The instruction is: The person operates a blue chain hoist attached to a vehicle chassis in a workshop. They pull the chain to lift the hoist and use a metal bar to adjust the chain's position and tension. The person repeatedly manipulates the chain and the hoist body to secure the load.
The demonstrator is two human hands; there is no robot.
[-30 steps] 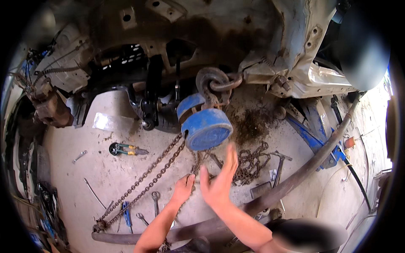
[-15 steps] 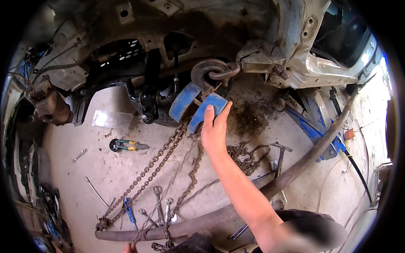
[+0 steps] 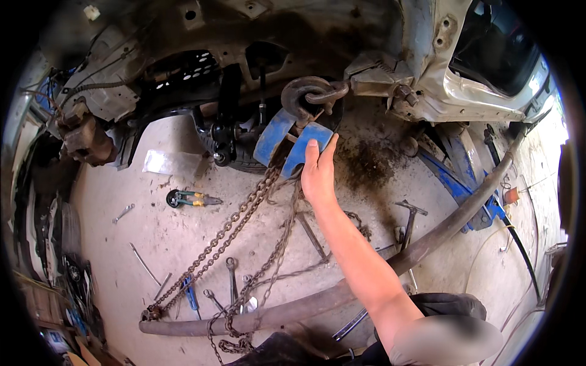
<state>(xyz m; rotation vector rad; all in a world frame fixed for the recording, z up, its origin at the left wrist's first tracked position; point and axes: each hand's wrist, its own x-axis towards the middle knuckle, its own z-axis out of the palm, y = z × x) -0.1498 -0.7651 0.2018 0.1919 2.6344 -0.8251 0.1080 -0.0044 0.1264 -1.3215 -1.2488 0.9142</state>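
Head view: right hand (image 3: 318,174) is reaching up, fingers (image 3: 312,154) lying flat, unclenched, against blue metal chain hoist body (image 3: 293,140) hanging from rusty steel hook (image 3: 311,94) under car. Rusty chains (image 3: 235,226) are trailing down to concrete floor (image 3: 183,244). Hoist probably heavy, rigid, swinging; best taking by blue side plates. Left hand not showing.
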